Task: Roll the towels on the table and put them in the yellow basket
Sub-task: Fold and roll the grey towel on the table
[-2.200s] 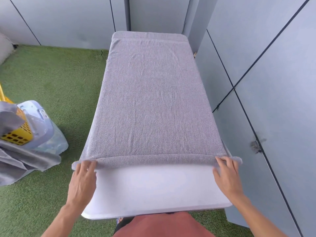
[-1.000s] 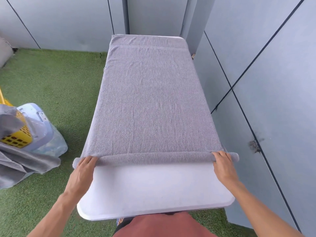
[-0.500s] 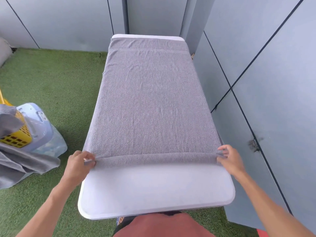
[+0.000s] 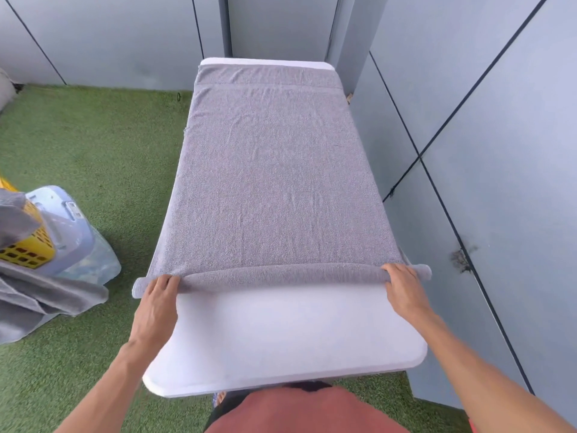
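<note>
We note rolling just begun: left hand (image 4: 157,300) and right hand (image 4: 402,289) press flat-fingered on towel (image 4: 274,182) roll; next, even push toward far end.

The yellow basket (image 4: 22,245) is cut off by the left edge and partly covered by a draped grey cloth (image 4: 14,214); fingertips of both hands disappear over the towel's rolled edge (image 4: 281,275)

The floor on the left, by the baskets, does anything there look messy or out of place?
Yes. A grey towel lies crumpled on the green turf instead of on the table, and another grey cloth hangs unrolled over the rim of the yellow basket. Neither is rolled.
</note>
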